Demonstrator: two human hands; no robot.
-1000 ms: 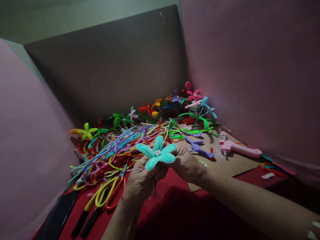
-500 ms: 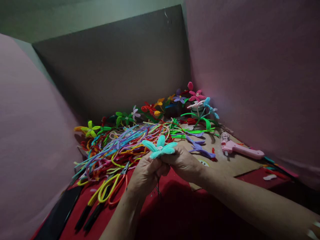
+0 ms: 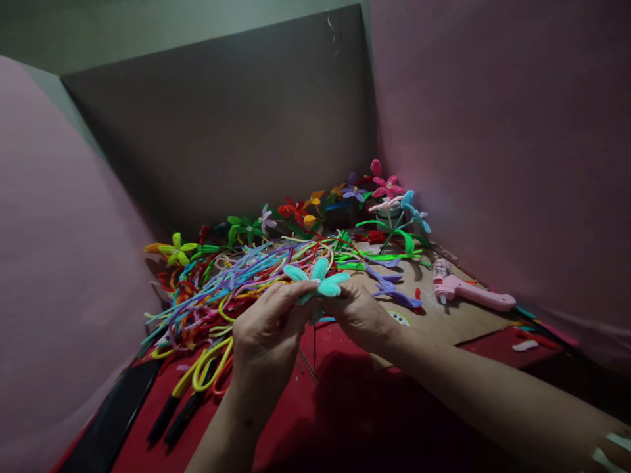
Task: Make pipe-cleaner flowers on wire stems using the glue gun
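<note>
A turquoise pipe-cleaner flower [image 3: 319, 270] with several looped petals is held up between my two hands. My left hand [image 3: 273, 322] is closed, its thumb and fingers pinching the petals on the near left side. From the right, my right hand [image 3: 359, 314] grips the flower at its right petal and underside; those fingertips are partly hidden. A thin dark stem [image 3: 315, 347] hangs straight down below the flower. Behind my hands spreads a tangled heap of coloured pipe cleaners [image 3: 236, 279].
On the cardboard sheet [image 3: 434, 332] at right lie a pink glue gun [image 3: 470, 292] and purple pipe-cleaner pieces [image 3: 392, 289]. Yellow-handled pliers [image 3: 190, 394] rest at left on the red cloth [image 3: 296, 433]. Finished flowers [image 3: 387, 187] stand along the back.
My left hand has shifted up and to the left, from under the flower onto its near petals. The flower has tilted, and more of its stem shows. My right hand stays almost in place.
</note>
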